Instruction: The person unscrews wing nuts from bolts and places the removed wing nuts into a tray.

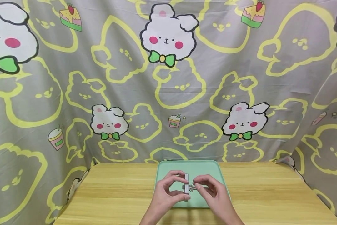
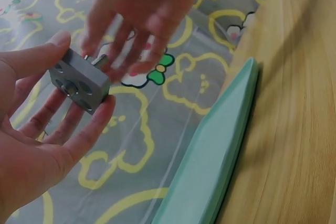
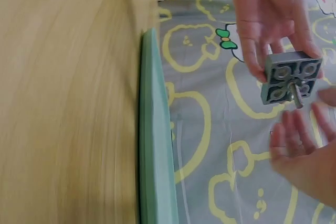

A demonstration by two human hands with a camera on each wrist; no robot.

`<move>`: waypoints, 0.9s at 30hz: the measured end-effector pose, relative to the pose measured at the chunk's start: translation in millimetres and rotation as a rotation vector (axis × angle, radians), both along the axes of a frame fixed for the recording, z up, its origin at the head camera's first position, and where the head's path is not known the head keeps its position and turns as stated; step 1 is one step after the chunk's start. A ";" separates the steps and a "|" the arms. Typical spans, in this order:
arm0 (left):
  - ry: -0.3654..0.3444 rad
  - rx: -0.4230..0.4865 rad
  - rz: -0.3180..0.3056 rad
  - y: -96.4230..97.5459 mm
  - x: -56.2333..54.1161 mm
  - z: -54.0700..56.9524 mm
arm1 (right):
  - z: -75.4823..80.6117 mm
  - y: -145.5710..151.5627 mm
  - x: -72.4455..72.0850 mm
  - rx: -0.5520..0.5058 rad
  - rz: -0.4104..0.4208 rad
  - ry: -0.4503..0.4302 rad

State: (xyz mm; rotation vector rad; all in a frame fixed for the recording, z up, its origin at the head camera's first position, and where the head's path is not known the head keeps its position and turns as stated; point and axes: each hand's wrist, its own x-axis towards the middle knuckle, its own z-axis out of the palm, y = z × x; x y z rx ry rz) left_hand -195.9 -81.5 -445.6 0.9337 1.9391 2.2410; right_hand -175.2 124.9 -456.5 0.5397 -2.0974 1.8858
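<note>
Gripping block (image 1: 186,179) by opposite edges, between thumb and fingers of left hand (image 1: 168,189). Pointing bolt (image 3: 298,98), long axis square to block's face, toward right hand (image 1: 213,189). Holding right fingers loose beside bolt, just right of nut (image 1: 191,188); can't tell contact.

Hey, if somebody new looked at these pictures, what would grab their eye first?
Probably the cloth behind the table, with its white cartoon animals and yellow outlines filling most of the head view. Next would likely be the mint tray on the table and, in front of it in that view, the left hand holding a grey block whose bolt points toward the right hand.
</note>
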 end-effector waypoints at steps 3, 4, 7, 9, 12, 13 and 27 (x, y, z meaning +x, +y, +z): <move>0.024 -0.045 0.018 1.2 2.1 0.8 | 3.2 2.3 -1.4 -0.077 0.021 -0.252; 0.037 -0.058 0.022 1.8 2.8 0.9 | 3.6 3.5 -2.0 -0.091 0.043 -0.313; 0.084 -0.091 0.033 3.9 4.6 0.2 | 2.5 7.6 -4.3 -0.113 0.137 -0.426; 0.110 -0.099 0.040 6.0 5.0 -1.0 | 0.5 10.3 -5.7 -0.131 0.192 -0.473; 0.122 -0.116 0.051 8.1 5.3 -3.3 | -2.0 12.8 -7.8 -0.170 0.242 -0.514; 0.130 -0.117 0.054 8.6 5.3 -4.2 | -2.7 13.3 -8.1 -0.178 0.249 -0.524; 0.116 -0.130 0.054 10.2 5.9 -5.3 | -5.5 11.7 -8.6 -0.144 0.239 -0.499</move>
